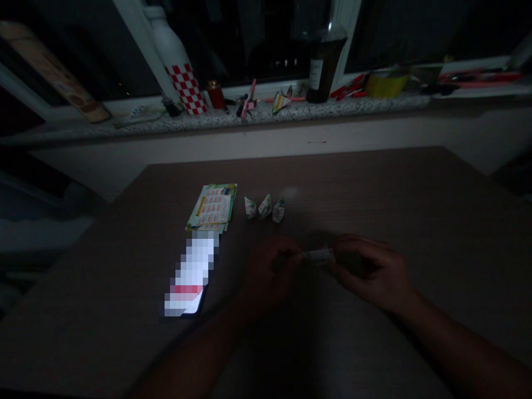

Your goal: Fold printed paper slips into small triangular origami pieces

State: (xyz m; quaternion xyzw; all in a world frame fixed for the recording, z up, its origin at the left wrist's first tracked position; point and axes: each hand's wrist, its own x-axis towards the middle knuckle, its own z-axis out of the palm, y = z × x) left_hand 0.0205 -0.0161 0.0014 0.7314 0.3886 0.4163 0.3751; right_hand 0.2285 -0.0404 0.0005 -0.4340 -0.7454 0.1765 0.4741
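Between my hands, low over the table, is a small folded strip of paper [319, 255]. My left hand [272, 271] pinches its left end between thumb and fingers. The other end sits in the closed fingertips of my right hand [372, 271]. Dim light and blur hide the details of its folds. Just beyond my left hand, three small folded paper pieces [265, 208] stand in a row. Left of them lies a stack of printed paper sheets [211, 206], green at the edges with rows of print.
A lit phone [193, 277] lies on the brown table [374, 183], left of my left arm. Behind, a speckled stone sill [233, 119] carries a white bottle with red checks [187, 83], a dark bottle [320, 72], a yellow object [386, 84] and pens.
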